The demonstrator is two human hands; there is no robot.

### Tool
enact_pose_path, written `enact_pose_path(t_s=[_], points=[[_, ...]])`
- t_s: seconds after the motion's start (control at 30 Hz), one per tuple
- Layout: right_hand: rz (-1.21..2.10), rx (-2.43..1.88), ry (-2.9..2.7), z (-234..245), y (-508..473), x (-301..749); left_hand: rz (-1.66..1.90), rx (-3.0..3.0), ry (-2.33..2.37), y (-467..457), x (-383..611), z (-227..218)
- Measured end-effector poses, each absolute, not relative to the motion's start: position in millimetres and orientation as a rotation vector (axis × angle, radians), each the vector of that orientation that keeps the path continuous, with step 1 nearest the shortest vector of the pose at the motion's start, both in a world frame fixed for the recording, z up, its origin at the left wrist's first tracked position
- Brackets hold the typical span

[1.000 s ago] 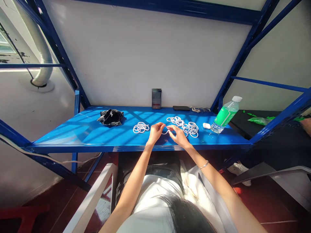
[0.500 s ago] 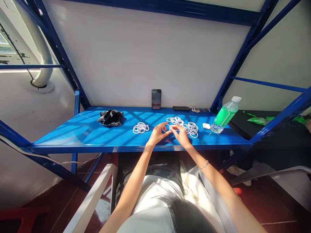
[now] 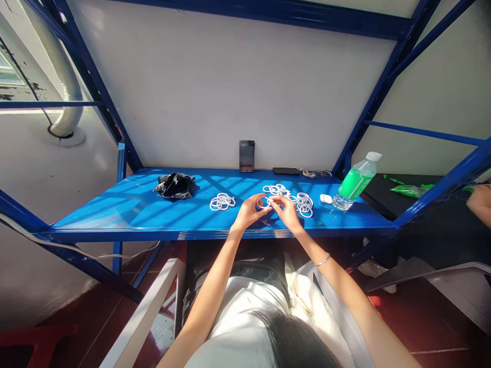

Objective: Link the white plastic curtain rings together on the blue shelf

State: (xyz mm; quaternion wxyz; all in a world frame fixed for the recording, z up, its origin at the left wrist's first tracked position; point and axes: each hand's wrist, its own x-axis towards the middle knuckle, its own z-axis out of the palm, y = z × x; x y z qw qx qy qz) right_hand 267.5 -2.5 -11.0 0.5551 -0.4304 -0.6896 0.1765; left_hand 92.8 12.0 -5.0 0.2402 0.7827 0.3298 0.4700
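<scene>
Over the front of the blue shelf (image 3: 134,212), my left hand (image 3: 248,213) and my right hand (image 3: 287,212) meet, each pinching the same white ring (image 3: 264,203) held between their fingertips. Just beyond my right hand lies a loose pile of white rings (image 3: 295,199). A smaller cluster of white rings (image 3: 222,201) rests to the left of my left hand. A thin bracelet circles my right wrist.
A crumpled black bag (image 3: 175,185) lies at the shelf's left. A dark box (image 3: 246,156), a phone (image 3: 286,171) and a cable sit at the back wall. A white earbud case (image 3: 326,199) and a green-labelled water bottle (image 3: 355,181) stand at right. Another person's hand (image 3: 480,203) shows at the far right.
My hands rose slightly and drew together on the ring, which turned upright between them. The other person's hand at far right moved further into view.
</scene>
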Motion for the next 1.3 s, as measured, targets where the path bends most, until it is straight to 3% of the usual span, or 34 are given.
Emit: enact_pose_path(t_s=[0.33,1.3], points=[[0.478,-0.993,-1.611,-5.5,-6.2,266.2,1.324,2.147,0.853,12.3,92.9,-5.5],[0.268,-1.005,-1.688,-6.9,-7.1,266.6,1.312,2.244,1.082,3.3,92.1,-1.9]])
